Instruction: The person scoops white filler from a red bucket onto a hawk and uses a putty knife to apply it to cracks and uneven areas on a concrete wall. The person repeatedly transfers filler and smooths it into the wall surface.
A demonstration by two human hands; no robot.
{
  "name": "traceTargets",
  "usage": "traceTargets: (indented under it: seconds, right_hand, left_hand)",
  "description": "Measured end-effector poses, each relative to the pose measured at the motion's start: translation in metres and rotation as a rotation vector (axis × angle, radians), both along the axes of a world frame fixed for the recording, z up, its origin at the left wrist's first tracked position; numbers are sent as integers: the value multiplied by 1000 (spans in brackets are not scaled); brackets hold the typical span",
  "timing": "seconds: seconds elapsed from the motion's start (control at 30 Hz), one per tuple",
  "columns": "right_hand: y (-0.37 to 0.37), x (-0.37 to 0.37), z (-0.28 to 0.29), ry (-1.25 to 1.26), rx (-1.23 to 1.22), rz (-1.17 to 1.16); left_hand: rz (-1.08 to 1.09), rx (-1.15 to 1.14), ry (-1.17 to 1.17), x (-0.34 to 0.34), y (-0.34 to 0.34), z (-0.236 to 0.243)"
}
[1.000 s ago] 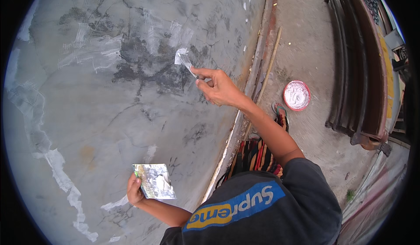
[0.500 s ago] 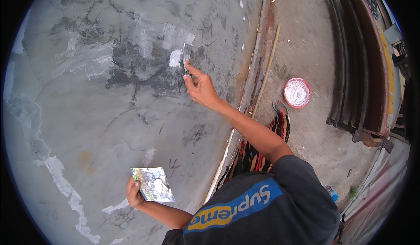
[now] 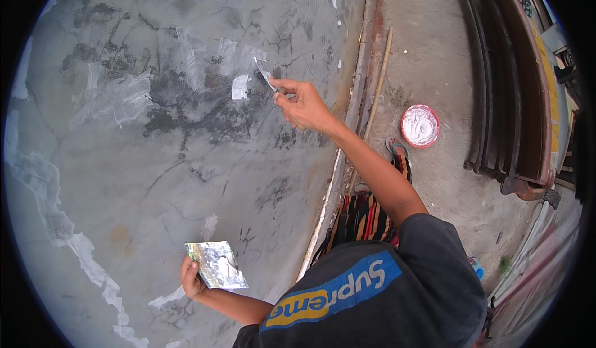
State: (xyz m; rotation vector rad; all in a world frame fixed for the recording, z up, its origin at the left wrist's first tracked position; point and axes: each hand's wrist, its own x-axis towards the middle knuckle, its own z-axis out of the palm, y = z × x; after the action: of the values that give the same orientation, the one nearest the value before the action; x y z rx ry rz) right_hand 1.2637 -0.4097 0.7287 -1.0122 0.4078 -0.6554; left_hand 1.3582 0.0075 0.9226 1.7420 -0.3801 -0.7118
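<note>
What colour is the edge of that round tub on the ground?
The round tub is red at its edge, around white paste; the head view shows it.

Downward fisheye view from head

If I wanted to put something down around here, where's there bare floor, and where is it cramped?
A broad patch of bare floor lies between the striped cloth, red-rimmed bowl and dark bench. More runs beyond the bowl, between pole and bench. It's cramped along the wall's base, where pole, sandalled foot and cloth crowd in.
</note>
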Motion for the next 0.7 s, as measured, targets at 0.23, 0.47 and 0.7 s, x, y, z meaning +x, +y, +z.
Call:
traceTargets:
  seconds: [0.23,0.47,0.7]
  right_hand:
    - [-17,-15,6,44,16,-20]
    - [28,-17,15,39,-12,120]
    - [-8,13,-23,10,66,-156]
  left_hand:
    - [20,-13,26,-3,8,-3]
    - [6,-45,31,-1,12,-6]
    - [-21,20,-11,4,7,2]
